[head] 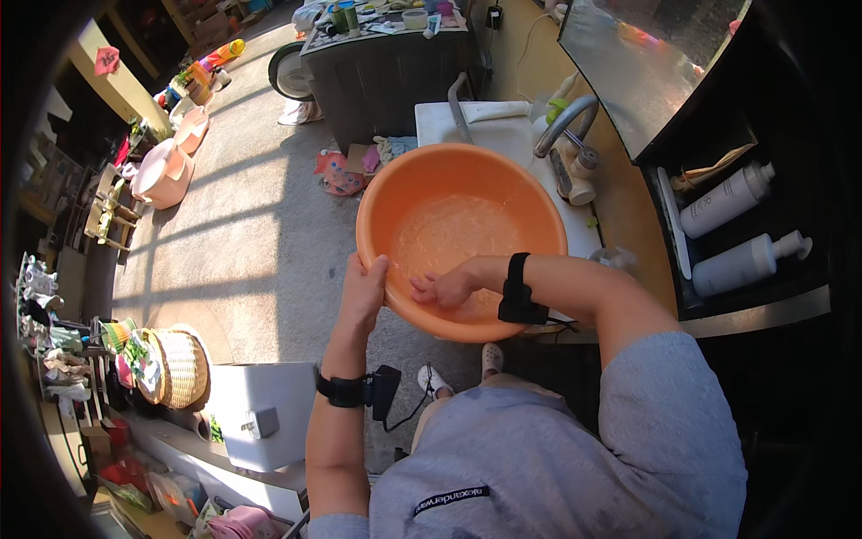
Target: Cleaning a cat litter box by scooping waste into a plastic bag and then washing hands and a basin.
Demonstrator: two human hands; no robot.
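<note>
A large orange plastic basin (pixel 465 158) is tilted over the edge of the white washbasin (pixel 431 121). My left hand (pixel 363 286) grips its rim on the left side, thumb on top and fingers hidden beneath. Inside it, my right hand (pixel 448 288) lies against the near wall with the fingers apart and nothing in them. The inner bottom looks wet, with glints of water; its depth is unclear. A curved metal faucet (pixel 569 124) rises behind the basin on the right, and a white tube (pixel 497 111) rests on the washbasin's far ledge.
Pump bottles (pixel 734 266) stand on a dark shelf at right, below a mirror (pixel 646 74). Beyond the washbasin is a dark cabinet (pixel 390 81) topped with clutter. A wicker basket (pixel 182 367) and a white box (pixel 266 411) sit at lower left. Pink tubs (pixel 165 175) stand farther off.
</note>
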